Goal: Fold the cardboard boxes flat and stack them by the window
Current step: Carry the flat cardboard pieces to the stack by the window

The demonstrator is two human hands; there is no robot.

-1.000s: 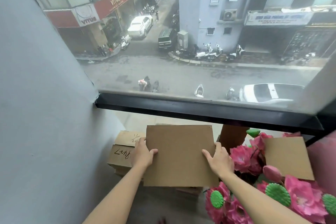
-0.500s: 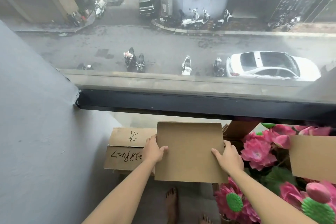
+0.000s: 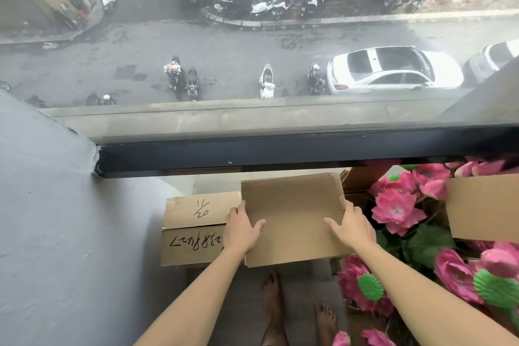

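Note:
A flattened brown cardboard box (image 3: 292, 213) is held level below the black window frame (image 3: 280, 152). My left hand (image 3: 241, 229) grips its left edge, thumb lying on top. On the opposite edge my right hand (image 3: 352, 226) grips the same way. Under and left of it lies a stack of flat cardboard (image 3: 193, 229) with handwriting on its top pieces, on the floor beside the grey wall. The fingers under the box are hidden.
The grey wall (image 3: 56, 219) closes in the left side. Pink artificial lotus flowers (image 3: 398, 211) and another cardboard piece (image 3: 483, 208) crowd the right. My bare feet (image 3: 273, 309) stand on the floor just behind the stack. The window overlooks a street.
My view has tilted downward and closer to the window. The flat box in both hands has moved lower, nearer the stack, and my feet have come into sight.

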